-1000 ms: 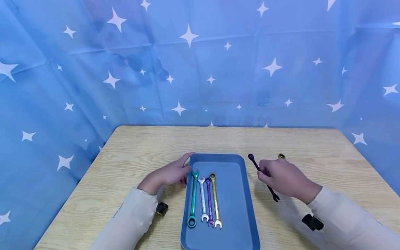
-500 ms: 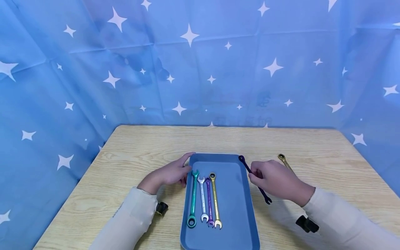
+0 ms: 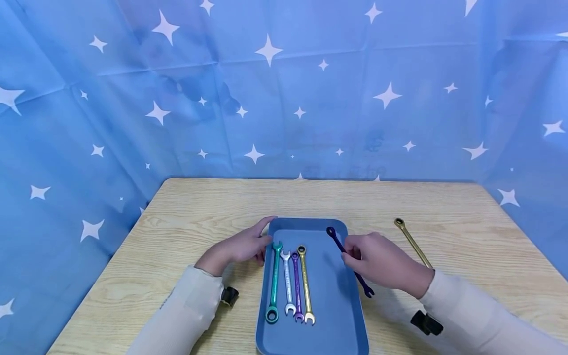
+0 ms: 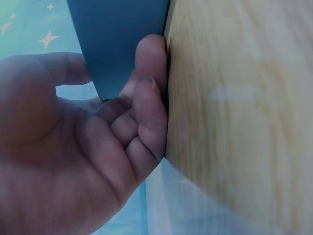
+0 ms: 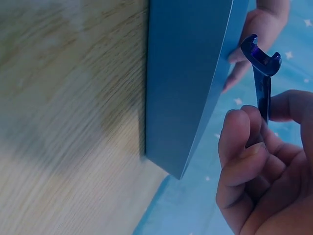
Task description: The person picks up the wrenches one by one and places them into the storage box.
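My right hand [image 3: 383, 261] pinches a dark purple combination wrench [image 3: 337, 240] by its middle, tilted, over the right side of the blue tray [image 3: 328, 320]. Its open end [image 5: 264, 61] points out past the fingers in the right wrist view. My left hand [image 3: 239, 245] grips the tray's left edge near the far corner, with curled fingers against the outer wall in the left wrist view. Inside the tray, on its left half, lie a green wrench [image 3: 274, 283], a silver wrench [image 3: 288, 283], a purple wrench [image 3: 297, 288] and a gold wrench [image 3: 305, 286], side by side.
Another gold wrench [image 3: 412, 241] lies on the wooden table [image 3: 213, 202] right of the tray, its near end hidden by my right arm. A blue star-printed curtain [image 3: 284, 98] stands behind the table and at both sides.
My right hand has moved left with the dark purple wrench, from beside the tray to over its right side. More of the gold wrench on the table shows. My left hand stays put.
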Motion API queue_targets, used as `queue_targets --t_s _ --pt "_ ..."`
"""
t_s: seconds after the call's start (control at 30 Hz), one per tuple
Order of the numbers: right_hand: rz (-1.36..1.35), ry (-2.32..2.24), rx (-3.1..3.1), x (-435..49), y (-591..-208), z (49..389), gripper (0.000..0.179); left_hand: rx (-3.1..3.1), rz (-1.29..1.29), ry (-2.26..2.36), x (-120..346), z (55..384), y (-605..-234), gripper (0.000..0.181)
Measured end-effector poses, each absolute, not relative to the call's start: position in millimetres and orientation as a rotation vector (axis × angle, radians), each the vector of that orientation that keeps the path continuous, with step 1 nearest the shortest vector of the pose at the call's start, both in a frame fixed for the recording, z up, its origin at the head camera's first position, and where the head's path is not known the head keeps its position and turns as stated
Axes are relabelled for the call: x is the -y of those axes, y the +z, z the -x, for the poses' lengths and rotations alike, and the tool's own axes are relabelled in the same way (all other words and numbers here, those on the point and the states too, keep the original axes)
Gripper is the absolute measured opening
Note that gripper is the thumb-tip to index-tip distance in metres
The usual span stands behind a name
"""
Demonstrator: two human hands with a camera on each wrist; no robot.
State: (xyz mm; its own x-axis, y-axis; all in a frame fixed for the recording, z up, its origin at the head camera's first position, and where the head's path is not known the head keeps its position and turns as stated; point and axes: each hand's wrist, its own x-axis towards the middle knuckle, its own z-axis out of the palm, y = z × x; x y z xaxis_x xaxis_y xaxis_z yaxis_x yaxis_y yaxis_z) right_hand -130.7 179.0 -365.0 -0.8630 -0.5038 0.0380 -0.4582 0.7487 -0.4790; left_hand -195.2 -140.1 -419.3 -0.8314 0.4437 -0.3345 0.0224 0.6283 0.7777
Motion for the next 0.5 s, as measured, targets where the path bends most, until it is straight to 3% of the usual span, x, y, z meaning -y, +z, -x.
queue_targets --t_s 0.5 --pt "0.825 -0.815 -2.815 -169.6 -368.7 129.8 0.027 -2.349 -0.366 1.108 140.7 196.3 -419.2 0.061"
